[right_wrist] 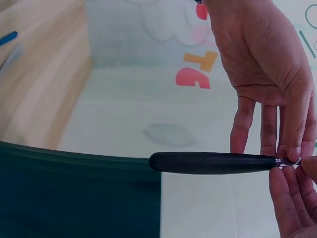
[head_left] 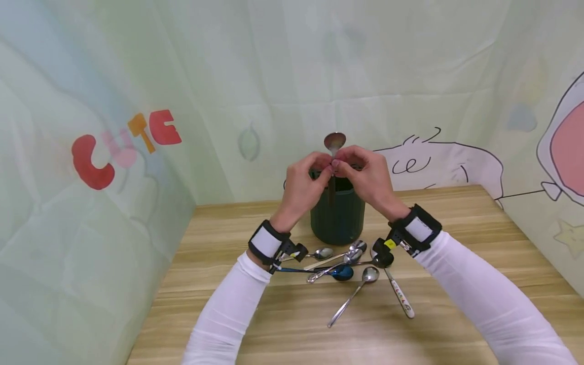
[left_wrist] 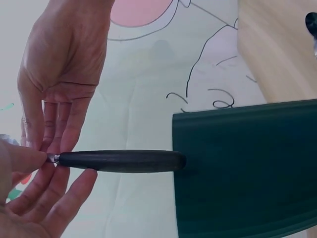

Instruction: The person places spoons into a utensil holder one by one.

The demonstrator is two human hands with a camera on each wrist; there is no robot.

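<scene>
My left hand (head_left: 302, 186) and right hand (head_left: 373, 177) both pinch one spoon at its metal neck, just below the bowl. The spoon (head_left: 335, 140) stands upright with its bowl up and its dark handle (left_wrist: 119, 161) hanging down. Behind and below it is a dark green round container (head_left: 337, 218) on the table. In both wrist views the handle's lower end overlaps the container's rim; I cannot tell whether it touches. Both hands' fingertips and thumbs meet at the neck in the right wrist view, where the handle (right_wrist: 213, 162) shows from the side.
In front of the container lie several utensils on the wooden table (head_left: 210, 284): a blue spoon (head_left: 342, 272), a black spoon (head_left: 383, 259), a silver spoon (head_left: 370, 275), other metal spoons and a white patterned handle (head_left: 401, 299). Printed cloth walls (head_left: 228, 76) stand behind and at the sides.
</scene>
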